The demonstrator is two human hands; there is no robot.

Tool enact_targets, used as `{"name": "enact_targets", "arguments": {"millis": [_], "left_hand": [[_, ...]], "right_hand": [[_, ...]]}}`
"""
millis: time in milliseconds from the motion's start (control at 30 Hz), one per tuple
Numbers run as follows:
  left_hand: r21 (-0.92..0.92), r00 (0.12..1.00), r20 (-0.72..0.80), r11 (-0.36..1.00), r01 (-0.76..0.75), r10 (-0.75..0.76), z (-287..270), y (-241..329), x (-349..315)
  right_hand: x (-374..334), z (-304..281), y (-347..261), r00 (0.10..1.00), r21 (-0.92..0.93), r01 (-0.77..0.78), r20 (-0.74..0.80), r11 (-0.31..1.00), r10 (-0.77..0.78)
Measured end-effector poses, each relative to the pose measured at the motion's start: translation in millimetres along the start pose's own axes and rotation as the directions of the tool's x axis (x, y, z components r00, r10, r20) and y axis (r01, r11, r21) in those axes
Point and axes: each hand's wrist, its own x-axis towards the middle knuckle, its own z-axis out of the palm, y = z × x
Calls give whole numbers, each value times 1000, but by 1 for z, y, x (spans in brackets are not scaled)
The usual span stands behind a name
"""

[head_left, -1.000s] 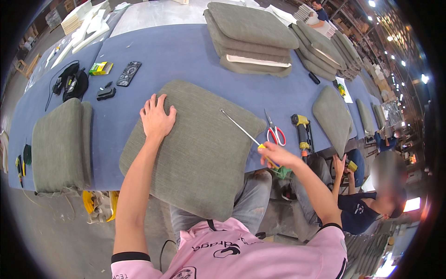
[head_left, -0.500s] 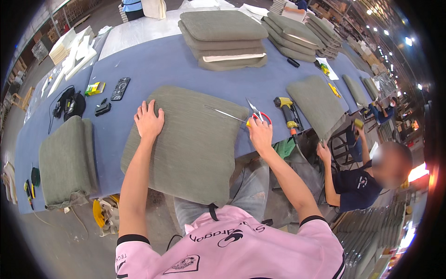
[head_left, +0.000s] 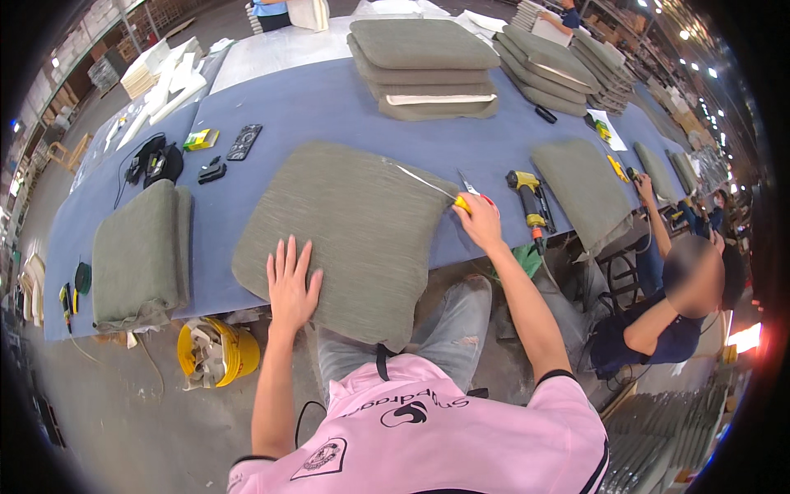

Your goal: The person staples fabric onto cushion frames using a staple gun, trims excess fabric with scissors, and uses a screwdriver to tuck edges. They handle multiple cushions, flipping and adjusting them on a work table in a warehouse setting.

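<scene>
A grey-green cushion (head_left: 346,222) lies on the blue-topped table, its near corner overhanging the edge toward my lap. My left hand (head_left: 292,284) rests flat on the cushion's near left part, fingers stretched out. At its far right corner, my right hand (head_left: 480,221) grips a yellow-handled tool (head_left: 462,203). A long thin metal shaft runs from that handle leftward over the cushion; whether its tip touches the fabric I cannot tell. Just beyond my right hand lie scissors (head_left: 467,183), their handles mostly hidden by it.
Folded cushions (head_left: 140,255) stand at the left, above a yellow bucket (head_left: 239,354) on the floor. A cushion stack (head_left: 424,45) is at the back. Rightward lie a yellow-black air tool (head_left: 527,198) and another cushion (head_left: 580,193), near a seated co-worker (head_left: 642,329). A phone (head_left: 243,142) lies farther back.
My left hand has slid from the cushion's far left part toward its near edge. The right hand still grips the yellow-handled tool. The co-worker's hand has left the neighbouring cushion, and the view has shifted.
</scene>
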Motion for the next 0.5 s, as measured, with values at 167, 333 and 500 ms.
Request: {"name": "enact_targets", "arguments": {"millis": [167,333,500], "left_hand": [[-311,963,-60,922,230,-261,-17,-3,-115],[-831,711,524,-97,548,-469,14,-21,-142],[-658,663,690,-633,408,-291,38,-5,-77]], "right_hand": [[-58,-118,7,766,432,-338,643,836,-23],[-89,-220,26,600,-244,-337,689,909,407],[-91,-260,26,561,91,-536,781,839,274]]}}
